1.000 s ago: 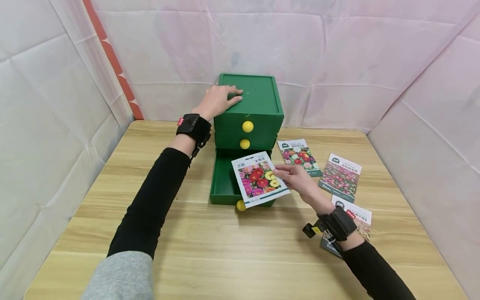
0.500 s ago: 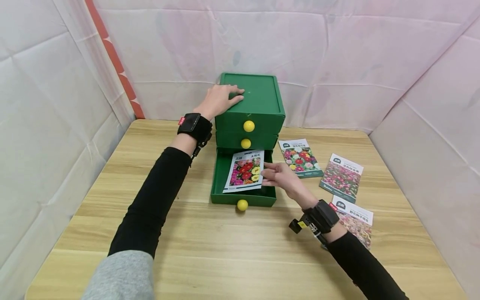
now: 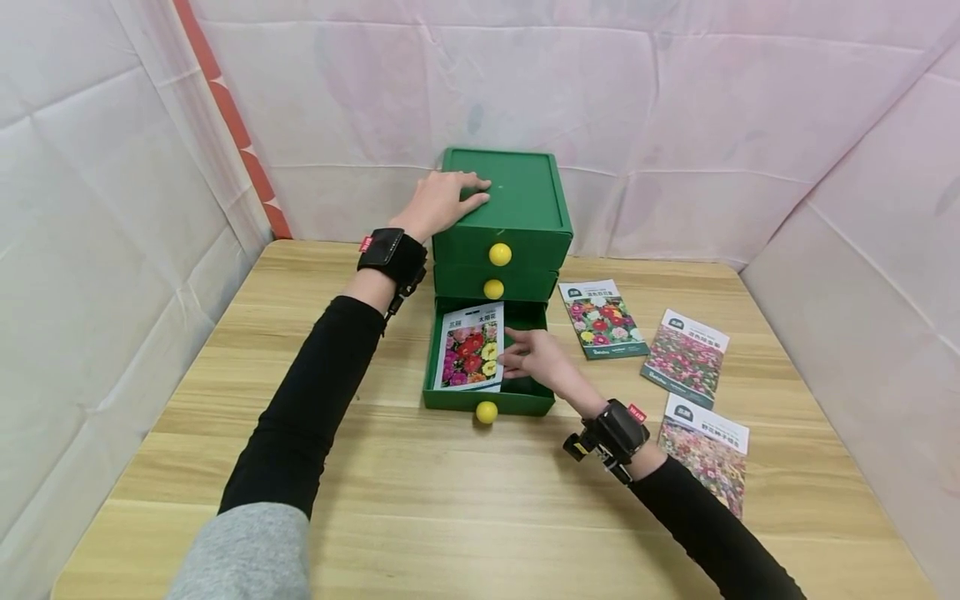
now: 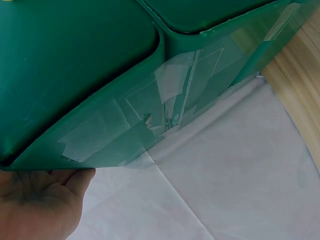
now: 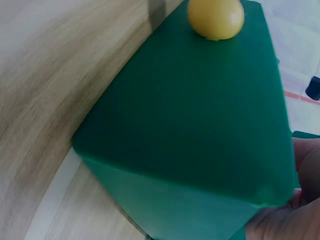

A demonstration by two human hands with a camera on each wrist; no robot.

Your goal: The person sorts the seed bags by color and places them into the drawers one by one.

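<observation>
Fingers of the right hand [image 3: 534, 360] reach loosely extended over the open bottom drawer [image 3: 487, 398], tips touching the right edge of the seed packet [image 3: 470, 357]; whether they pinch it I cannot tell from the head view. That packet, a glossy white rectangle printed with red, pink and yellow flowers, lies tilted inside the drawer's left half, leaning on the left wall. Up top, the left hand [image 3: 437, 202] lies palm down on the lid of the green drawer cabinet [image 3: 517, 208], fingers flat and spread across the smooth plastic. The left wrist view shows the palm against the cabinet's rear corner, with clear tape patches on the green wall.

Cabinet is boxy, matte green plastic, three drawers stacked, each with a round yellow knob [image 3: 499, 253]. The pulled-out drawer's own knob [image 3: 487, 412] sits at its front face, seen close in the right wrist view.

Three more seed packets lie flat on the pale wood-grain table [image 3: 225, 467] to the right: one [image 3: 602, 318] just beside the cabinet, another [image 3: 685, 357] further right, a third [image 3: 705, 450] nearer the person's black sleeve [image 3: 705, 533].
</observation>
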